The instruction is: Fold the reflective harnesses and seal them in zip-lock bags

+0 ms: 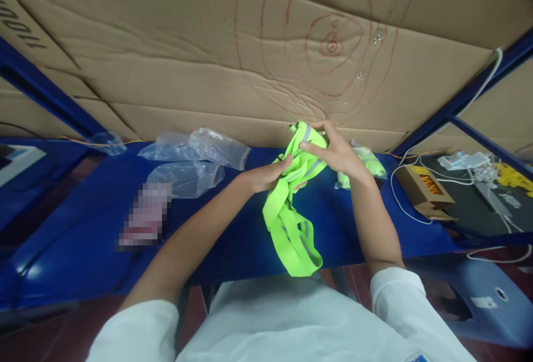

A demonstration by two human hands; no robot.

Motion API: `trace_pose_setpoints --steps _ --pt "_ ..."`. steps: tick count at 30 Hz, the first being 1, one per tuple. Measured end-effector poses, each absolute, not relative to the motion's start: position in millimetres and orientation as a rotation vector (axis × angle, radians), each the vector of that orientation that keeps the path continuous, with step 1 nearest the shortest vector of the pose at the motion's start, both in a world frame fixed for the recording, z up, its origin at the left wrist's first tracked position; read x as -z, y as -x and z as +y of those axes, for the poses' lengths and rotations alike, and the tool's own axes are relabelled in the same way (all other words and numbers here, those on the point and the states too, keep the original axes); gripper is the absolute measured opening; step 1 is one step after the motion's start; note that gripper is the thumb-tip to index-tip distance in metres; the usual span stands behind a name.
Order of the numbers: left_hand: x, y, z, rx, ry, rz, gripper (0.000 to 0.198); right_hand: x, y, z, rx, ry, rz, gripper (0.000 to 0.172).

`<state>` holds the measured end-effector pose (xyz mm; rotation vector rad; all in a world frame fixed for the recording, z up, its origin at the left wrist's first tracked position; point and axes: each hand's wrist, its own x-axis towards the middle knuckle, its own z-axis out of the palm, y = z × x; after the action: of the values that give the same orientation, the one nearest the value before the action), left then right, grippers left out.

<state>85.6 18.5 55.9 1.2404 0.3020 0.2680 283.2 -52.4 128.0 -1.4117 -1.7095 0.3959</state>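
Note:
A bundle of neon-green reflective safety straps [287, 231] with grey stripes is held up over the blue table. My right hand [338, 154] grips its folded upper part, thumb in front and fingers behind. From the other side, my left hand [270, 175] closes on the bundle; most of its fingers are hidden behind the straps. Loose loops hang down below both hands towards my body. Just beyond my right wrist lies a clear bag [372, 161] with neon-green material in it, partly covered by the arm.
Several crumpled clear plastic bags [220, 148] lie left of my hands, near a blurred-out pinkish item [145, 215]. To the right are an open cardboard box [422, 192] and white cables [393, 192]. A cardboard wall [179, 84] stands behind the blue table [237, 234]. A blue stool [491, 317] sits lower right.

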Motion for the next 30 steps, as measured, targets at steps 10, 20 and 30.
trace_pose_setpoints --steps 10,20,30 --pt "-60.8 -97.0 1.8 -0.504 -1.066 0.374 0.073 -128.6 -267.6 -55.2 0.074 1.237 -2.019 0.057" --pt "-68.9 -95.1 3.5 -0.454 -1.417 0.474 0.065 -137.5 -279.4 -61.4 -0.532 1.243 -1.887 0.05" --pt "-95.1 -88.0 -22.2 -0.323 -1.317 0.329 0.051 -152.6 -289.5 -85.6 -1.097 1.332 -1.444 0.046"
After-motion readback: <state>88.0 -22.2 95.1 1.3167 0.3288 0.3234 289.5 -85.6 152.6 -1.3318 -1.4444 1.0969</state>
